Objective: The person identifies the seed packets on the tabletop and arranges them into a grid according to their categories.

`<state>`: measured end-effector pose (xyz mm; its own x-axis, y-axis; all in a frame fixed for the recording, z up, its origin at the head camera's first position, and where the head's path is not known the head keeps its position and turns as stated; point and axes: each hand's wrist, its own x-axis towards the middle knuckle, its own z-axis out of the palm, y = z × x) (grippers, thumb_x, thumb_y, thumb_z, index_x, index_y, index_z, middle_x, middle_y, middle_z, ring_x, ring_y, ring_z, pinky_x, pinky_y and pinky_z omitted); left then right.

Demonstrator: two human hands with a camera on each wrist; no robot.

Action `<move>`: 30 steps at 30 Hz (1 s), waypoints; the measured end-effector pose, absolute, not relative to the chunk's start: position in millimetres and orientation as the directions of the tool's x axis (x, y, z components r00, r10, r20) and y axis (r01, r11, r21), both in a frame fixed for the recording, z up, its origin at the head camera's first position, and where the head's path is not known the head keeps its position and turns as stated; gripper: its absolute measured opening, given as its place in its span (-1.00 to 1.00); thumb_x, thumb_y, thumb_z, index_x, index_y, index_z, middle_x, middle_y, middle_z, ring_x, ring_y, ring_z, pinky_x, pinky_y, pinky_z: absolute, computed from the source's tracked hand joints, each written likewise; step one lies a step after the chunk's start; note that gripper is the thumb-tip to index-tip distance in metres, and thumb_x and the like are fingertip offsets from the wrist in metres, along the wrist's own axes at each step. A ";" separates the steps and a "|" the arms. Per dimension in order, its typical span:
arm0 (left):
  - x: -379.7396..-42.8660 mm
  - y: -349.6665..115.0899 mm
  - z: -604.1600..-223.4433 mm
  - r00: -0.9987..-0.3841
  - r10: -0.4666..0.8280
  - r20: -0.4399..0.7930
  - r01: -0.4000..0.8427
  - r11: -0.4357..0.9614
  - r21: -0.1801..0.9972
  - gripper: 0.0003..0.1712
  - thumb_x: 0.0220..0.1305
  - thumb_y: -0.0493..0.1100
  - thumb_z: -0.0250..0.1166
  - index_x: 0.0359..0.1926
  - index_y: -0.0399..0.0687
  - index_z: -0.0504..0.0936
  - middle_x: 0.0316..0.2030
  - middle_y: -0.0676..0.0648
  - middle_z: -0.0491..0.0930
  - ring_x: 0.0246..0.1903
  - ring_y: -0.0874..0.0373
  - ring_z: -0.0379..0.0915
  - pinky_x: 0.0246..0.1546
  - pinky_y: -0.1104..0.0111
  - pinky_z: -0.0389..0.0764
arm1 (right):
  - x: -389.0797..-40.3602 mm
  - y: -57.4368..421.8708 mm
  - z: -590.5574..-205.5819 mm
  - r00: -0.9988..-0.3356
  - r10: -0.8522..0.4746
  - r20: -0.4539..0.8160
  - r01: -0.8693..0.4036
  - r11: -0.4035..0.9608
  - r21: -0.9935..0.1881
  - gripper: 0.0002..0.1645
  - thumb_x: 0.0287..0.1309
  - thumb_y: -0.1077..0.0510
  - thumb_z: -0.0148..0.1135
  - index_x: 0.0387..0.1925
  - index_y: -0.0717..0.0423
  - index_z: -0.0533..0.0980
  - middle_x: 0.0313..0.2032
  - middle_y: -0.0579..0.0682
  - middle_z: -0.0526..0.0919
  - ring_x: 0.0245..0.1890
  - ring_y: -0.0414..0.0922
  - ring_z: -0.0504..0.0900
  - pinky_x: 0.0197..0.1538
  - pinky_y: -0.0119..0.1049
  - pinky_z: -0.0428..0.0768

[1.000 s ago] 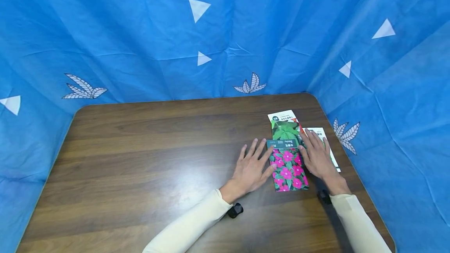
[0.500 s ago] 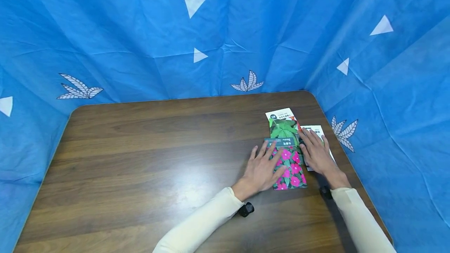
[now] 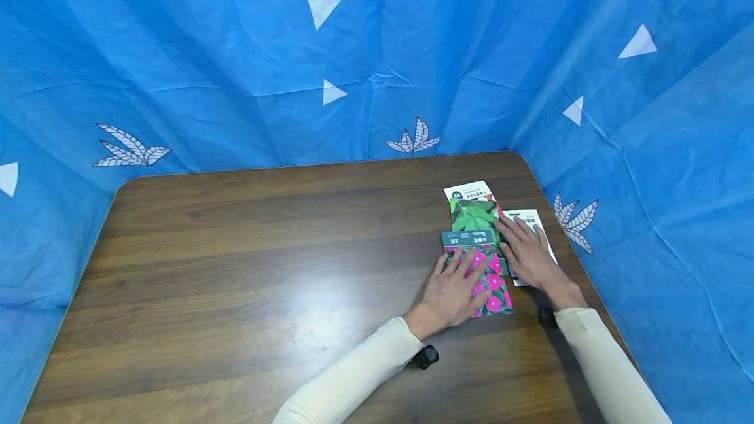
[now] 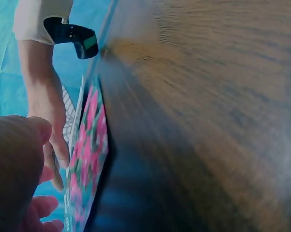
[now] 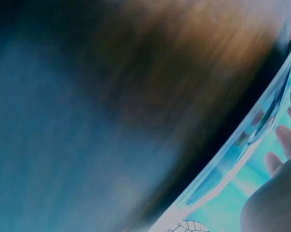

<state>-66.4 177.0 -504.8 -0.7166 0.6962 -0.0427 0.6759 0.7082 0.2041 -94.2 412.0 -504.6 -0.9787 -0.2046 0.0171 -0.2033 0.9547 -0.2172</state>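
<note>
A flat seed packet printed with pink flowers (image 3: 493, 303) lies near the table's right end. My left hand (image 3: 449, 294) is over its left half, fingers spread and extended. In the left wrist view the flower packet (image 4: 90, 154) stands out beyond my fingertips. Partly under it, farther back, is a packet with a green leaf picture (image 3: 471, 214) and a white top. My right hand (image 3: 533, 262) reaches across a white packet (image 3: 533, 218) on the right, fingers extended, their tips beside the leaf packet's right edge. The hand hides much of that white packet.
The brown wooden table (image 3: 235, 267) has rounded far corners. Blue curtains (image 3: 235, 51) with white triangles and leaf prints hang close behind it and along both sides. The packets lie near the table's right edge. A black wrist device (image 3: 425, 356) sits below my left wrist.
My left hand has slid to the right, from the flower packet's left edge onto its face. My right hand stays nearly in place. The camera view has shifted slightly.
</note>
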 end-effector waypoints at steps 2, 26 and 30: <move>-65.6 178.0 -505.8 -0.711 0.701 -0.054 0.683 0.706 0.185 -0.27 0.51 0.37 -0.30 0.58 0.32 -0.02 0.59 0.05 -0.06 0.58 0.03 -0.20 0.55 0.08 0.06 | -95.0 412.1 -505.2 -0.978 -0.208 0.006 -0.205 0.955 -0.216 -0.43 0.53 0.11 -0.13 0.48 0.14 0.19 0.49 0.25 0.14 0.48 0.34 0.02 0.43 0.44 -0.12; -62.9 178.4 -509.6 -0.684 0.724 -0.094 0.720 0.690 0.074 -0.22 0.42 0.39 -0.02 0.53 0.25 0.16 0.59 -0.04 -0.06 0.57 0.07 -0.12 0.54 0.21 0.10 | -98.4 404.0 -504.8 -0.957 -0.289 -0.009 -0.279 0.932 -0.233 -0.41 0.52 0.18 -0.09 0.47 0.30 0.18 0.48 0.32 0.14 0.47 0.32 0.09 0.43 0.39 0.01; -63.3 176.2 -506.9 -0.681 0.727 -0.085 0.724 0.687 0.066 -0.22 0.39 0.41 0.02 0.51 0.24 0.20 0.58 -0.04 -0.01 0.55 0.06 -0.05 0.52 0.20 0.17 | -99.9 402.7 -503.4 -0.950 -0.311 -0.014 -0.300 0.926 -0.230 -0.40 0.50 0.20 -0.05 0.45 0.36 0.17 0.48 0.34 0.12 0.46 0.34 0.11 0.43 0.36 0.10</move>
<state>-63.3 176.2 -506.9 -0.6815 0.7269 -0.0848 0.7241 0.6866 0.0660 -99.9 402.7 -503.4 -0.9503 -0.3110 -0.0142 -0.2995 0.9260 -0.2299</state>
